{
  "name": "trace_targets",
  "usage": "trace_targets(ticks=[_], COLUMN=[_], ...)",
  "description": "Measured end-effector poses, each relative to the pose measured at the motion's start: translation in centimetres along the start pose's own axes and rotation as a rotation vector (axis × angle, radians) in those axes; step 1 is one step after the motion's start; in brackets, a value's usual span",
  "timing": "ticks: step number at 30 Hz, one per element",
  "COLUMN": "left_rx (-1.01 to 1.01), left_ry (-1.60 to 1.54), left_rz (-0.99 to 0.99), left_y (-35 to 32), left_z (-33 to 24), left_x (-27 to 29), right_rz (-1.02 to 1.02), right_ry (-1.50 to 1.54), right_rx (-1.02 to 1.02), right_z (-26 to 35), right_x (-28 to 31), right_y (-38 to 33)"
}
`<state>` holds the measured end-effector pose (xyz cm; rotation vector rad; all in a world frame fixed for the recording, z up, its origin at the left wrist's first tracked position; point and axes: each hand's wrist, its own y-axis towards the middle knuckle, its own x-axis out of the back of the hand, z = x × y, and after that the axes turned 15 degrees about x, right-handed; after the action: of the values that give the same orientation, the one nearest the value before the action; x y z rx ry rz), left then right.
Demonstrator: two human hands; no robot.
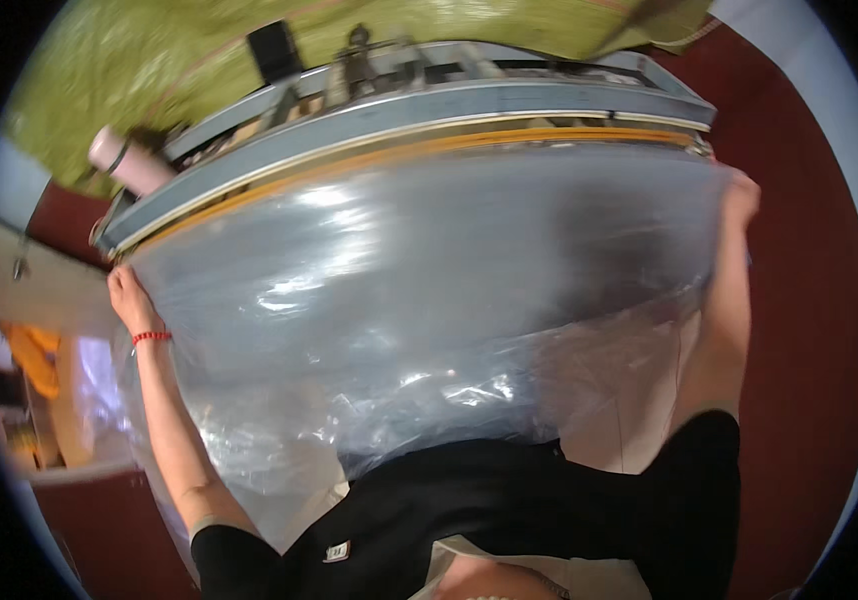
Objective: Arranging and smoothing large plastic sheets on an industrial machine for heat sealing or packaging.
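Because the clear plastic film (429, 250) looks thin and wrinkles freely, it should handle as light, limp and slippery, with little stiffness of its own. The film spans the space between the person's body and the long grey metal frame (419, 108), its far edge just beside the orange strip (539, 135). The left hand (127, 295) has its fingers closed on the far left corner; the right hand (741, 198) has its fingers closed on the far right corner (the exact fingertip placement is too blurred to tell). Hold at these two corners with even tension, since a slack middle probably sags, while a hard pinch or snag may stretch or tear it.
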<state>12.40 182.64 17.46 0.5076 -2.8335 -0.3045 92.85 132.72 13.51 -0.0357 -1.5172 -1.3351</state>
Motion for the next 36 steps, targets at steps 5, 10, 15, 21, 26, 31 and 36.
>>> trace_targets(ticks=[5, 10, 15, 21, 26, 31, 36], left_rx=[0.09, 0.131, 0.119, 0.148, 0.212, 0.013, 0.018], left_ry=[-0.033, -0.164, -0.179, -0.234, -0.187, 0.122, 0.631], left_rz=[0.074, 0.095, 0.101, 0.08, 0.011, -0.292, 0.15], left_y=[7.4, 9.6, 10.8, 12.1, 9.3, 10.3, 8.1], left_z=[10.4, 11.3, 12.5, 13.5, 9.9, 10.3, 8.7], left_x=[-2.2, -3.8, -4.0, -0.5, -3.2, -1.3, 0.7], right_rz=[-0.333, -0.191, -0.283, -0.315, -0.234, -0.132, 0.158], right_ry=[0.477, 0.637, 0.744, 0.808, 0.807, 0.92, 0.999], right_rx=[0.051, -0.192, -0.25, -0.308, -0.406, -0.405, -0.465], right_z=[2.3, 5.8, 5.3, 6.9, 8.6, 8.5, 9.5], right_x=[-8.5, -9.7, -9.8, -10.0, -4.8, -4.9, -2.9], right_y=[-0.7, 0.7, 1.0, 1.1, 2.9, 2.9, 2.6])
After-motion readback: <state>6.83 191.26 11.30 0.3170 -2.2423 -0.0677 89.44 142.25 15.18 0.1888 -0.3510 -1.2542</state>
